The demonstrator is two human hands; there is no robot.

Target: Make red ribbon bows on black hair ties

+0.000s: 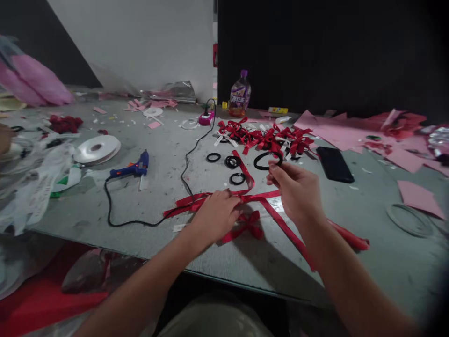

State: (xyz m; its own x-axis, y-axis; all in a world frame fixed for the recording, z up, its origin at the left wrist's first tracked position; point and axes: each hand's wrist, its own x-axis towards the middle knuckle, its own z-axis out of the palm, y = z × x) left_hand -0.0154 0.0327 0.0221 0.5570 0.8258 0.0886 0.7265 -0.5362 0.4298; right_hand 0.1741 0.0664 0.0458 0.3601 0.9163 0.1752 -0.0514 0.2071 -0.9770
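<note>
My right hand (298,187) pinches a black hair tie (257,164) between thumb and fingertips, lifted above the table. My left hand (217,215) is low over the crossing strips of red ribbon (289,231), its bent fingers closed on a strip; the fingertips are partly hidden. A red ribbon bow (249,225) lies just beside and below the left fingers. More black hair ties (237,179) rest on the table beyond the hands. Behind them is a pile of red bows (268,139) with white tags and black bands.
A blue glue gun (129,167) lies at left, its black cord (135,223) looping towards the ribbons. Also about are a white spool (97,150), a pink plug adapter (206,118), a bottle (240,96), a black phone (335,164) and pink paper scraps (419,197).
</note>
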